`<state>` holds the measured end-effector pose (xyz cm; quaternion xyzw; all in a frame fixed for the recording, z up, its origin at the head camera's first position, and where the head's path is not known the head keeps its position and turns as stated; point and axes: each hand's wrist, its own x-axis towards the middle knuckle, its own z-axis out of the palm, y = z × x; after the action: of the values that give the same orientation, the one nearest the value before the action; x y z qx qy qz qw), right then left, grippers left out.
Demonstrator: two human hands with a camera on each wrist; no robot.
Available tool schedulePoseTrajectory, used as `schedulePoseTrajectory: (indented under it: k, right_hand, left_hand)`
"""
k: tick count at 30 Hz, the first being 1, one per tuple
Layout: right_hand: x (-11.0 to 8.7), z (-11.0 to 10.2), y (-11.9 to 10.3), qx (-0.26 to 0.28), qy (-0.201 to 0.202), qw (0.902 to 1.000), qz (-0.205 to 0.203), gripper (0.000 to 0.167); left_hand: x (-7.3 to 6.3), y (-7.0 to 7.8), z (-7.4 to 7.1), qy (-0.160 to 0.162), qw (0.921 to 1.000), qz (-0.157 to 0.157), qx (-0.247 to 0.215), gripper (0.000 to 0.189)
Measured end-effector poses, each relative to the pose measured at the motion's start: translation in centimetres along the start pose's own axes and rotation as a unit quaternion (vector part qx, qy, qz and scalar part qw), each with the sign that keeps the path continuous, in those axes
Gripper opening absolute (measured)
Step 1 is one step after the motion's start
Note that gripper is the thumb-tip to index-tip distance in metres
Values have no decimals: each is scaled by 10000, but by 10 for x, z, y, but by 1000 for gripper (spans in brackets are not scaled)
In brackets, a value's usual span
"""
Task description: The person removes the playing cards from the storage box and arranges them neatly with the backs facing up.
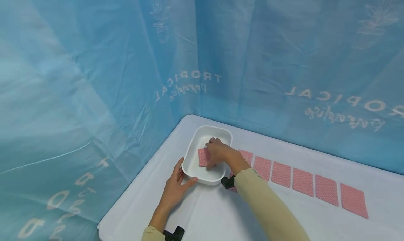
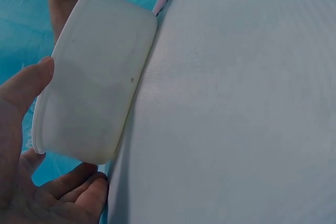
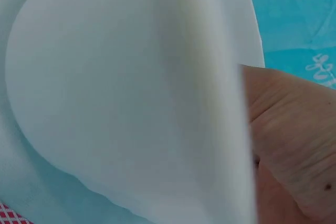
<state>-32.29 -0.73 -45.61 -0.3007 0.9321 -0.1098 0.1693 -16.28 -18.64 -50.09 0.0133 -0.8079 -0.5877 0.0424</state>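
Note:
A white rectangular tub [image 1: 193, 147] with rounded corners sits on the table near its far corner. My left hand [image 1: 176, 189] holds the tub's near left corner; in the left wrist view its thumb [image 2: 37, 80] presses the rim and the other fingers curl against the side below. Inside the tub, my right hand [image 1: 218, 152] pinches the right side of a flat red-and-white patterned rectangle [image 1: 203, 157]. The tub wall hides the right fingertips in the right wrist view, where only the back part of the hand [image 3: 294, 135] shows.
Several matching patterned rectangles [image 1: 303, 181] lie in a row to the right of the tub; one more [image 1: 233, 189] is partly hidden under the right wrist. A white cloth covers the table [image 1: 214, 216]. Blue printed curtains [image 1: 284, 59] hang behind and at the left.

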Motion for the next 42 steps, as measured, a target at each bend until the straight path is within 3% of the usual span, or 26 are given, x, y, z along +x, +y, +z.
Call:
schedulePoseTrajectory:
  k: [5, 9, 12, 16, 19, 26, 31, 42]
  right_hand:
    - [0, 5, 9, 95, 35, 9999, 72, 97]
    - [1, 10, 16, 39, 30, 9999, 149, 94]
    - [2, 10, 18, 55, 78, 9998, 178, 83]
    - [5, 10, 18, 87, 163, 9998, 40, 70]
    - [8, 10, 17, -5, 134, 9999, -19, 71]
    - [10, 9, 12, 38, 220, 9997, -111, 86]
    - [11, 10, 10, -1, 122, 9998, -156, 83]
    - [4, 3, 1, -15, 103, 9997, -237, 85]
  left_hand:
    - [-4, 20, 2, -101, 9998, 89, -160, 88]
    - [1, 6, 6, -176, 9998, 136, 7, 89]
    - [7, -7, 9, -201, 9997, 129, 102, 92]
    - [10, -14, 7, -90, 9999, 113, 3, 92]
    - [10, -14, 5, -65, 9999, 108, 17, 91]
    - [1, 10, 1, -65, 9999, -70, 52, 90]
    - [-4, 22, -3, -82, 9999, -101, 91, 88]
    - [6, -13, -3, 51, 9997, -193, 128, 89]
